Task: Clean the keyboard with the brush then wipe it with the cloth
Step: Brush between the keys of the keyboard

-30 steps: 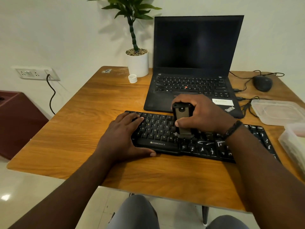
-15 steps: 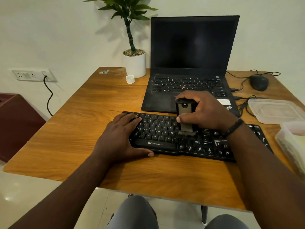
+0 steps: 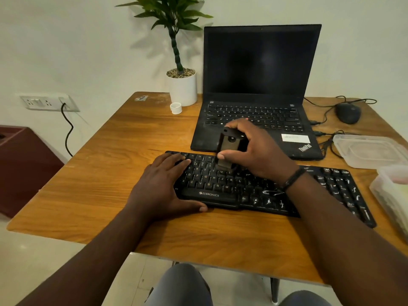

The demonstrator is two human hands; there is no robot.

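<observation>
- You're at a desk-style workspace, a home office or small office by the look of it.
- A wooden table (image 3: 106,177) stands against a plain pale wall.
- An open laptop (image 3: 260,89) sits at the table's far edge, with a wired mouse (image 3: 348,112) towards its far right corner.
- A potted plant (image 3: 182,85) stands at the far edge, and a wall socket strip (image 3: 47,103) has a cable plugged in.
</observation>
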